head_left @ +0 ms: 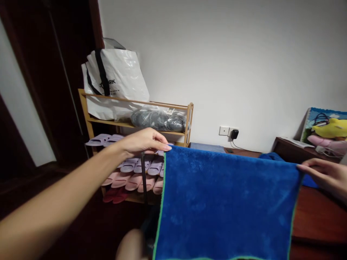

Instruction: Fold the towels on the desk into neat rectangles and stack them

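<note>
A blue towel [227,206] with green stitched edges hangs spread out in front of me. Its top edge is stretched between my two hands, sagging slightly. My left hand [145,141] pinches the upper left corner between thumb and fingers. At the upper right corner, my right hand [326,175] grips the cloth the same way, partly cut off by the frame's edge. The towel hides much of the wooden desk [322,216] behind it. More blue cloth [271,156] lies on the desk behind the towel's top edge.
A wooden shoe rack [84,104] stands against the wall, holding lilac slippers [129,165], pink slippers [121,179] and a white bag [123,72]. A black charger [234,134] is plugged into the wall. At right are a yellow plush toy [332,127] and a picture [317,115].
</note>
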`<state>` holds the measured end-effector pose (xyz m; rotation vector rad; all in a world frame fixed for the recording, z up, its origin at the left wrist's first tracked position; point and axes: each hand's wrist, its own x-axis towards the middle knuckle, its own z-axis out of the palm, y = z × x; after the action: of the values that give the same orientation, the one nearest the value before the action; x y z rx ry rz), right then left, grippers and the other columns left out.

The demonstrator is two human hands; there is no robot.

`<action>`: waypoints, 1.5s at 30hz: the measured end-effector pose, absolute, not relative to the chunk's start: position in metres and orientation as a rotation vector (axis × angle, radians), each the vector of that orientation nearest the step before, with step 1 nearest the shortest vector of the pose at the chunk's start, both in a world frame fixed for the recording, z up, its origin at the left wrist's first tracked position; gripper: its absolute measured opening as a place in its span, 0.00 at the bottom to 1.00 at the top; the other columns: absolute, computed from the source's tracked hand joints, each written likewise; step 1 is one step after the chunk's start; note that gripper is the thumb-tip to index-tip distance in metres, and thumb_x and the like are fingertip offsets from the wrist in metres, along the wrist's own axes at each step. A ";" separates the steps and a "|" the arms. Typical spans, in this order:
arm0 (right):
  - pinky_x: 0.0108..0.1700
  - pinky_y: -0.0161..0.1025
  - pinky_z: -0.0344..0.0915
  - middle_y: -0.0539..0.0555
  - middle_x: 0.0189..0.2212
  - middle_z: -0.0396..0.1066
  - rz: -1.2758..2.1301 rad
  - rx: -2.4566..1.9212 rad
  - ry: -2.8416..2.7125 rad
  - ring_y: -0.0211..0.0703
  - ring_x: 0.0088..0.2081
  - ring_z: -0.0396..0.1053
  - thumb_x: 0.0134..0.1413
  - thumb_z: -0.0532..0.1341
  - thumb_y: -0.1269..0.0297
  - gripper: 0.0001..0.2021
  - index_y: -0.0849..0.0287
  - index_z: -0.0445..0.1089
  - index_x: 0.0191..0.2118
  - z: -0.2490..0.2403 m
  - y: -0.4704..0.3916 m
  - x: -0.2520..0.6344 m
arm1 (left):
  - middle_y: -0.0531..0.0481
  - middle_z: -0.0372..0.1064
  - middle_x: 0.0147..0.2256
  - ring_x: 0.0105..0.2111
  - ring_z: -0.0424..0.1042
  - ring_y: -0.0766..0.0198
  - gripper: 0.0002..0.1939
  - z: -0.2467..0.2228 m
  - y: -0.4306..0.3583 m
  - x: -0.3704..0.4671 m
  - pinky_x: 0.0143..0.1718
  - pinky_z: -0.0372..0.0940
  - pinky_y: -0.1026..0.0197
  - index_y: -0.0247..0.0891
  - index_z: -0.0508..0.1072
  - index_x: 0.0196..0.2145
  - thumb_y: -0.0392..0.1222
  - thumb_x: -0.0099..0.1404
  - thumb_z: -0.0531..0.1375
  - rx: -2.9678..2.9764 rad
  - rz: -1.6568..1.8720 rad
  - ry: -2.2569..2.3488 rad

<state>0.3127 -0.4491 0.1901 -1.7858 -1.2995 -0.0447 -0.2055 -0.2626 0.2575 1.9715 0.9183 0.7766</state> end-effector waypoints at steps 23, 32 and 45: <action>0.26 0.35 0.63 0.53 0.23 0.74 0.301 -2.022 -1.321 0.40 0.20 0.69 0.44 0.51 0.39 0.23 0.57 0.63 0.25 0.027 -0.258 0.340 | 0.60 0.53 0.13 0.15 0.56 0.69 0.21 0.055 -0.083 -0.119 0.17 0.49 0.67 0.38 0.62 0.20 0.59 0.52 0.59 2.024 0.800 1.237; 0.39 0.46 0.64 0.59 0.36 0.74 -0.063 -2.141 -1.499 0.53 0.39 0.71 0.53 0.46 0.46 0.21 0.55 0.67 0.37 0.023 -0.228 0.296 | 0.42 0.66 0.50 0.53 0.61 0.53 0.16 0.046 -0.125 -0.074 0.52 0.54 0.53 0.39 0.66 0.51 0.42 0.66 0.50 2.522 0.903 1.339; 0.63 0.53 0.43 0.44 0.65 0.38 0.138 -2.098 -1.983 0.44 0.66 0.37 0.55 0.39 0.37 0.31 0.39 0.43 0.64 -0.021 -0.211 0.267 | 0.48 0.40 0.65 0.64 0.37 0.55 0.31 0.009 -0.131 -0.047 0.60 0.38 0.40 0.44 0.49 0.64 0.59 0.69 0.40 2.772 0.355 1.182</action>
<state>0.2665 -0.2114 -0.0214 -2.0977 -1.9830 0.1377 -0.0471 -0.1309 0.0088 2.7719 1.1822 0.3548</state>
